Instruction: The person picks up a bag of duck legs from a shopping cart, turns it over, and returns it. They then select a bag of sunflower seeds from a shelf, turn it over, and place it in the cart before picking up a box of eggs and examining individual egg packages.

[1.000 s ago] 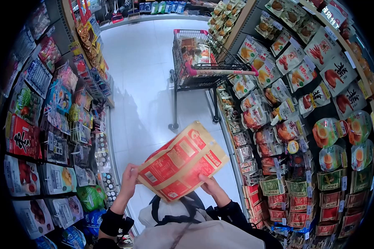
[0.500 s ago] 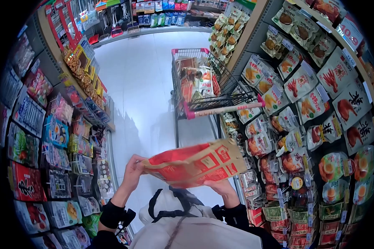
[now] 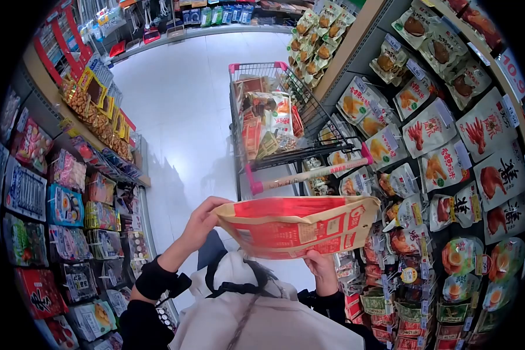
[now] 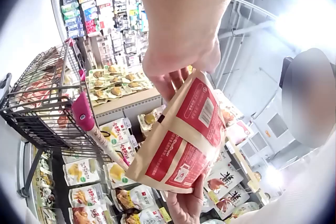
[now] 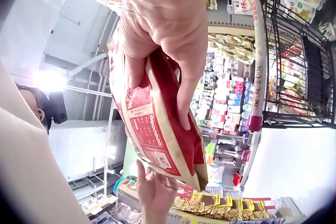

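Observation:
A tan and red printed food bag [image 3: 286, 236] is held in front of the body, its long red side fold facing up in the head view. My left hand [image 3: 205, 220] grips its left end. At its lower right edge my right hand [image 3: 321, 269] pinches the bag. In the left wrist view a barcode shows on the bag [image 4: 184, 134], with the left hand's fingers partly hidden behind it. The right wrist view shows the right thumb and fingers on either side of the bag [image 5: 152, 124].
A shopping cart [image 3: 300, 175] with pink corners stands just ahead, holding several packaged foods [image 3: 268, 116]. Shelves of hanging packets [image 3: 431, 131] line the right side, and more packets [image 3: 26, 186] the left. White floor [image 3: 181, 116] runs between them.
The bag has tipped from its printed face to its red side fold and shifted up and right, both hands still holding it. The cart appears nearer and lower in view.

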### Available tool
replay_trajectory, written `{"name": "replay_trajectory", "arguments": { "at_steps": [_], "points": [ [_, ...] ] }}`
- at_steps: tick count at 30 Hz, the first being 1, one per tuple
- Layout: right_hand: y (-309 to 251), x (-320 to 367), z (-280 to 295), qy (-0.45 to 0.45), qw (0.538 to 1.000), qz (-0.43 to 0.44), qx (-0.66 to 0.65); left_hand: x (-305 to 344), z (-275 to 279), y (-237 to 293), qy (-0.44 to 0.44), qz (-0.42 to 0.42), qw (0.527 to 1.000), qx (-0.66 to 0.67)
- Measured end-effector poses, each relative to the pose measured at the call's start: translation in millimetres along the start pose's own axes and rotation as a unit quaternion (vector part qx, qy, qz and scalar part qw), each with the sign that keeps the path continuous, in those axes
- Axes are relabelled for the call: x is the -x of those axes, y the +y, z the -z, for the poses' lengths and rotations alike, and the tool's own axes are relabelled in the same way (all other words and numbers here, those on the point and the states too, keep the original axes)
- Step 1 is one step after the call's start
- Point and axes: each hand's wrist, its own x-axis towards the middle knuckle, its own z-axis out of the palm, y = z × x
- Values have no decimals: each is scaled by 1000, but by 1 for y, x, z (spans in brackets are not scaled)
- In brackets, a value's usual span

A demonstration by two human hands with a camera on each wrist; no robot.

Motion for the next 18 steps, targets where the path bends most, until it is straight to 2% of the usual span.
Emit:
{"name": "replay_trajectory", "arguments": {
  "at_steps": [4, 7, 9, 11, 15, 17, 18],
  "points": [
    [-4, -14, 4, 45, 997, 55, 4, -61, 20, -2, -36, -3, 999, 29],
    [-1, -29, 4, 76, 992, 97, -15, -113, 58, -6, 1, 34, 999, -36],
    [6, -53, -7, 118, 980, 146, -73, -153, 95, -22, 39, 73, 995, -47],
    [-4, -73, -17, 76, 977, 144, -134, -194, 132, -45, 71, 95, 991, -66],
    [-8, -124, -8, 64, 945, 298, -119, -275, 199, -109, 88, 59, 977, -185],
    [-48, -174, -51, 214, 928, 293, -85, -313, 218, -135, 117, 95, 962, -229],
    [-61, -196, -56, 249, 925, 277, -78, -330, 227, -145, 129, 112, 952, -255]
  ]
}}
